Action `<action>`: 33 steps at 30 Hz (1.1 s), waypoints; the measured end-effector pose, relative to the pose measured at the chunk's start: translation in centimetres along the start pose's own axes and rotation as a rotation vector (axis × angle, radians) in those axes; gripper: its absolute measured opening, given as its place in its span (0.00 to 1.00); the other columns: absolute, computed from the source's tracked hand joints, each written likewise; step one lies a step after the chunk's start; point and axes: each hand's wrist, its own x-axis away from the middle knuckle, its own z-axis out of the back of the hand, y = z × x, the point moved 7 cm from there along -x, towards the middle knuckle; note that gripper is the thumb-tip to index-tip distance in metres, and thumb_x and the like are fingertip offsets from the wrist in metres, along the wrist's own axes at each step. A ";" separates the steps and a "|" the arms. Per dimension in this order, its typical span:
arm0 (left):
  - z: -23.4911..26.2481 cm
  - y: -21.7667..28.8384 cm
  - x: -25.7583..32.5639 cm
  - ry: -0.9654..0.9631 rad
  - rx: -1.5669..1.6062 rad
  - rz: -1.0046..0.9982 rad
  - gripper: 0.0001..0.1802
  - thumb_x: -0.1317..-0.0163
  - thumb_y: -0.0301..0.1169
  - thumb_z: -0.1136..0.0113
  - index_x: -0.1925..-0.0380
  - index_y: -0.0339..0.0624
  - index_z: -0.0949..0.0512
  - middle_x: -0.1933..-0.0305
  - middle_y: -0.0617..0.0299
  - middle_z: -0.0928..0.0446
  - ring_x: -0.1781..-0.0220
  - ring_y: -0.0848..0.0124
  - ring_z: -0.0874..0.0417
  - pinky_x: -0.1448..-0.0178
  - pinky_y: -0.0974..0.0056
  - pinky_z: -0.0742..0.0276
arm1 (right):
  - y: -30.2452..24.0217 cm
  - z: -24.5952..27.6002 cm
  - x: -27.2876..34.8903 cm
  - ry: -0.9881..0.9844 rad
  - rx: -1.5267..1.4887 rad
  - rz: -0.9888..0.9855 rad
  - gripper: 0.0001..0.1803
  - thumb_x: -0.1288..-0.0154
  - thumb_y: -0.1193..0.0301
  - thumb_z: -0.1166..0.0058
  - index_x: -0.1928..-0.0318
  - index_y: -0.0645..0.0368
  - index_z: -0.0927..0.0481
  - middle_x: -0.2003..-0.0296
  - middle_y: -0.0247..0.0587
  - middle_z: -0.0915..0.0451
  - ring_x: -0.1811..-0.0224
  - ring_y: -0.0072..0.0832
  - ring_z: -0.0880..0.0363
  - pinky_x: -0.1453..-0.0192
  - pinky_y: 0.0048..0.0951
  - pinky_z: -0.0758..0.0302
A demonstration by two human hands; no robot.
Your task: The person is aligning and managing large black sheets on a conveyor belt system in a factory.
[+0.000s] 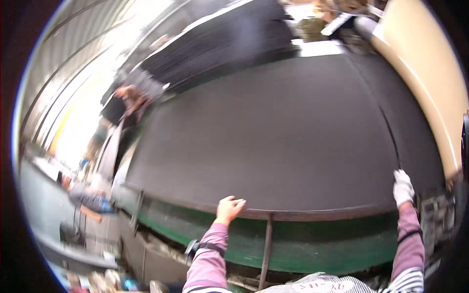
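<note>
A large flat black sheet (264, 132) lies across a stand with a green side below its front edge. My bare left hand (229, 209) is at the sheet's front edge, left of the middle, its fingers loosely apart and holding nothing visible. At the right front corner, my right hand (403, 188) wears a white glove. Its fingers are together at the sheet's right edge, beside a dark gap, and appear closed on that edge; blur hides the fingertips. A strip of black surface (415, 112) runs along the far side of the gap.
A thick stack of black sheets (220, 44) rises behind the stand. A cream curved panel (425, 63) borders the right. Another person (129, 100) is at the far left corner, and a second person (90, 198) is farther left. A metal bar (266, 249) stands below the front edge.
</note>
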 end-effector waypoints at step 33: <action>-8.8 6.7 0.0 -0.430 -0.432 -0.422 0.25 0.29 0.43 0.56 0.38 0.41 0.32 0.35 0.34 0.35 0.31 0.40 0.37 0.32 0.35 0.42 | -5.8 5.5 30.2 -0.465 -0.532 -0.019 0.24 0.26 0.55 0.64 0.42 0.53 0.24 0.44 0.41 0.21 0.46 0.36 0.21 0.40 0.33 0.27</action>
